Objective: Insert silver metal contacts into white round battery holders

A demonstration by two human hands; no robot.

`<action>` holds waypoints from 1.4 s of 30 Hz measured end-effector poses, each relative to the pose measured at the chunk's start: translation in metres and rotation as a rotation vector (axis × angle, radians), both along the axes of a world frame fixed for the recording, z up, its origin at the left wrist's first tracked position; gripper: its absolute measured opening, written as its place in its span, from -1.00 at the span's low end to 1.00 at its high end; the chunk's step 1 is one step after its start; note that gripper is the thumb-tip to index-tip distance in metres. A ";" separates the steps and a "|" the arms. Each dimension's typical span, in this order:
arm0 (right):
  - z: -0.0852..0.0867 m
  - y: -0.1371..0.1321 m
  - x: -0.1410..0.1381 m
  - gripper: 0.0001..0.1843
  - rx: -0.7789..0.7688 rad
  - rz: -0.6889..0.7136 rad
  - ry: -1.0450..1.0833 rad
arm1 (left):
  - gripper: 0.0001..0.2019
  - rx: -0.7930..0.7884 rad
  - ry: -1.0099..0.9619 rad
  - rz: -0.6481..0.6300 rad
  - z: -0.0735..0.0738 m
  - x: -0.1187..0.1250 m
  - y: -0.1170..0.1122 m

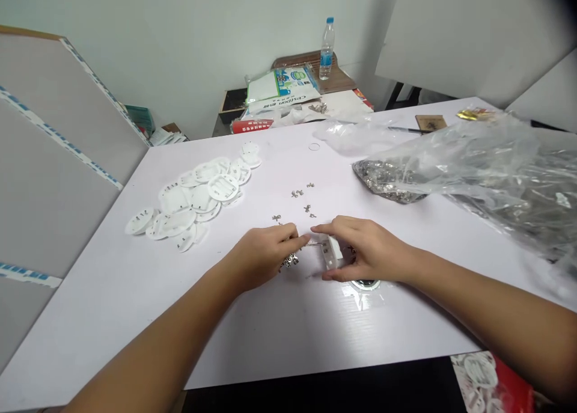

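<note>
My right hand [360,247] grips a white plastic part [331,253] between thumb and fingers, tilted up off the table. From the left, my left hand [265,253] pinches a thin metal piece [315,243] whose far end reaches the face of the white part. Its exact kind is too small to tell. Below my left fingers lies a small heap of metal clips [291,260], partly hidden by the hand. Several more loose metal clips [307,208] are scattered just beyond. Under my right hand, a dark round piece with a pale rim [366,285] shows in part.
White plastic parts [223,187] are piled on the table's left. Clear plastic bags [455,160] of metal pieces spread over the right side. A grey partition [54,124] stands at the left edge. Behind the table, a water bottle [327,49] rises beside packets [288,85].
</note>
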State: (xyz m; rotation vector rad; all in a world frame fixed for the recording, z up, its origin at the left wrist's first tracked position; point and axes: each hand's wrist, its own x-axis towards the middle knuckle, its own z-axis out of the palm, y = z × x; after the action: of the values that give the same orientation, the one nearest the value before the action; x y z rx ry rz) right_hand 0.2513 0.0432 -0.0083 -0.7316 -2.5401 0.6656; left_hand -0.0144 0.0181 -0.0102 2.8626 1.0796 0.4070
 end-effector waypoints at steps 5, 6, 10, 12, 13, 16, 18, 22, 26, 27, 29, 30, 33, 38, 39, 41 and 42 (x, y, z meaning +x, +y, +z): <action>-0.002 0.000 0.000 -0.24 -0.046 -0.011 -0.003 | -0.63 0.054 -0.050 0.023 -0.001 0.001 -0.001; -0.002 0.000 0.000 -0.25 -0.052 -0.009 -0.003 | -0.64 0.040 -0.048 0.019 0.000 0.002 -0.001; -0.002 0.001 0.000 -0.27 -0.074 0.005 0.009 | -0.61 0.000 -0.023 0.019 0.001 0.005 -0.003; -0.003 0.001 0.000 -0.29 -0.093 0.004 0.016 | -0.61 0.013 -0.019 0.020 0.000 0.005 -0.003; -0.003 0.001 0.000 -0.29 -0.105 0.002 0.015 | -0.61 0.026 -0.021 0.018 -0.001 0.005 -0.003; -0.005 0.002 0.000 -0.32 -0.129 0.004 0.004 | -0.63 0.061 -0.035 0.009 -0.002 0.004 -0.003; -0.006 0.003 0.001 -0.33 -0.133 0.010 0.003 | -0.64 0.068 -0.047 0.011 -0.003 0.004 -0.003; -0.006 0.004 0.001 -0.34 -0.140 0.006 0.002 | -0.65 0.058 -0.046 0.015 -0.003 0.003 -0.002; -0.006 0.005 0.001 -0.35 -0.148 -0.002 0.006 | -0.63 0.054 -0.051 0.017 -0.004 0.003 -0.003; -0.006 0.005 0.001 -0.34 -0.147 0.001 0.011 | -0.63 0.052 -0.057 0.019 -0.004 0.003 -0.003; -0.007 0.005 0.001 -0.34 -0.143 0.008 0.017 | -0.63 0.043 -0.069 0.028 -0.005 0.004 -0.003; -0.007 0.005 0.001 -0.35 -0.142 0.008 0.016 | -0.63 0.038 -0.074 0.030 -0.006 0.004 -0.003; -0.007 0.006 0.001 -0.36 -0.143 0.005 0.014 | -0.64 0.034 -0.076 0.029 -0.005 0.004 -0.002; -0.007 0.006 0.001 -0.37 -0.153 0.018 0.030 | -0.63 0.050 -0.085 0.024 -0.004 0.004 -0.002; -0.007 0.006 0.001 -0.37 -0.153 0.018 0.030 | -0.63 0.049 -0.088 0.021 -0.004 0.004 -0.003; -0.007 0.006 0.001 -0.36 -0.154 0.017 0.029 | -0.63 0.045 -0.091 0.017 -0.004 0.004 -0.003; -0.007 0.006 0.001 -0.36 -0.155 0.017 0.030 | -0.64 0.045 -0.092 0.017 -0.004 0.004 -0.003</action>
State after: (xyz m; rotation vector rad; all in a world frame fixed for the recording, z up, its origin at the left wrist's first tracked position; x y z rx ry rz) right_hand 0.2519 0.0494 -0.0154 -0.7468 -2.4908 0.8801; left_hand -0.0104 0.0155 -0.0140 2.8433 1.0929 0.5645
